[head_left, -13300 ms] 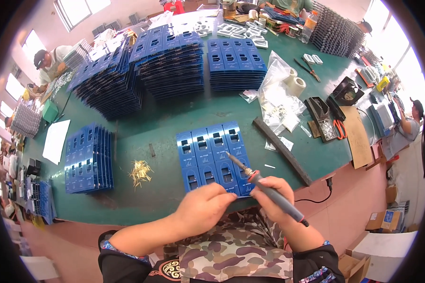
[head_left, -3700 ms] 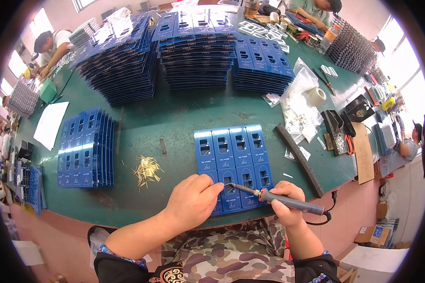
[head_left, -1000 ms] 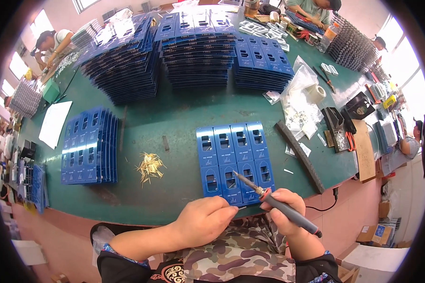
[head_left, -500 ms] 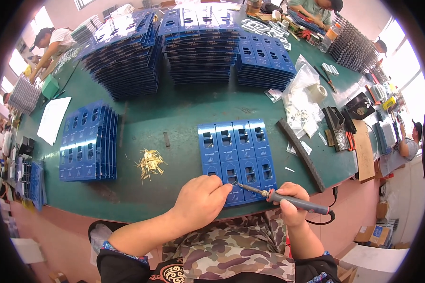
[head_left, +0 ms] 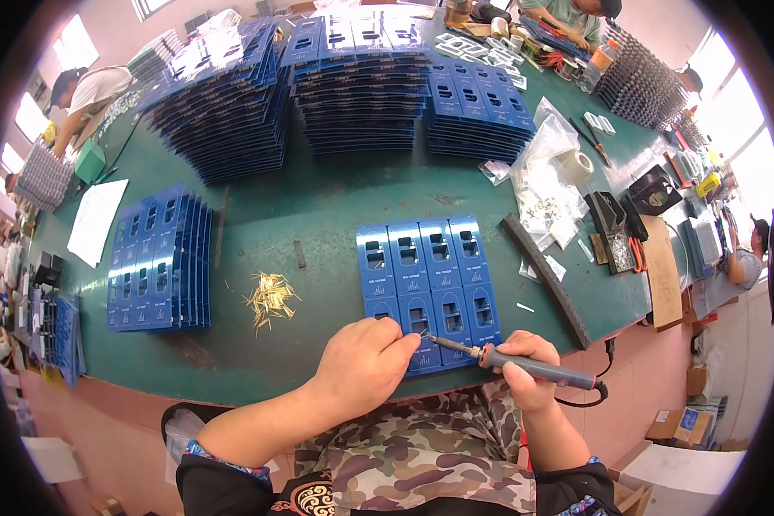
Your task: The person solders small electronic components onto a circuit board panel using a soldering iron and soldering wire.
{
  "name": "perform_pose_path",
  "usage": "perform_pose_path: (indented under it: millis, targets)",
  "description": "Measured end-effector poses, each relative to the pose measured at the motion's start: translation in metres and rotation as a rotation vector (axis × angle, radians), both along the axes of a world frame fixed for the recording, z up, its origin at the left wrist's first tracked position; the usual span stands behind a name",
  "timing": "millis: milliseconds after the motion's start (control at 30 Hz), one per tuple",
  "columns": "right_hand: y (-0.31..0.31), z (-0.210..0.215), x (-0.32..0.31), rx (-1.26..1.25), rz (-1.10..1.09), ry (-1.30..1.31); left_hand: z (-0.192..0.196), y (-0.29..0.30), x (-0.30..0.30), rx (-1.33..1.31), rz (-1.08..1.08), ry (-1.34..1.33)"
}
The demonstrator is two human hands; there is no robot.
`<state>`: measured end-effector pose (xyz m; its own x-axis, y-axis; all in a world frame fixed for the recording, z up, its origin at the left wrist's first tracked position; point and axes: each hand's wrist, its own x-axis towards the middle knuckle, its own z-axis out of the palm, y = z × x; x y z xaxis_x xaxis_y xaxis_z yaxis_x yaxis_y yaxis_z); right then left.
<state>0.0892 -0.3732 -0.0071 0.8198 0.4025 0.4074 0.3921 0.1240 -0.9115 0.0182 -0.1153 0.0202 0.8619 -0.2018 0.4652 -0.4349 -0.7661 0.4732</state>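
Over the blue, rectangular, windowed panel (head_left: 435, 277) on the green worktop (head_left: 318, 228), the fingers of the right hand (head_left: 533, 394) grip a grey pen-shaped soldering iron (head_left: 552, 371) that, slipping, could burn the left hand (head_left: 361, 365), whose fingers pinch apparently thin silvery wire (head_left: 425, 334).

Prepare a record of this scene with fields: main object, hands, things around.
Main object: flat blue rectangular board with cut-out windows
Left hand: pinched over the board; anything held is unclear
Right hand: grips a grey pen-shaped soldering iron
Left of board: loose pile of thin gold-coloured pins
Right of board: long dark bar
Beyond: three stacks of blue boards
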Motion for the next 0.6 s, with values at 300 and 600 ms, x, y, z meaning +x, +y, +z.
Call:
perform_pose_path:
  millis: [300,600]
  targets:
    - [-0.002,-0.003,0.0,-0.006,0.009,-0.002,0.001,-0.001,0.0,0.004,0.0,0.006]
    - [-0.004,0.007,-0.018,0.061,0.01,0.087,0.014,-0.01,-0.021,-0.172,-0.092,-0.058]
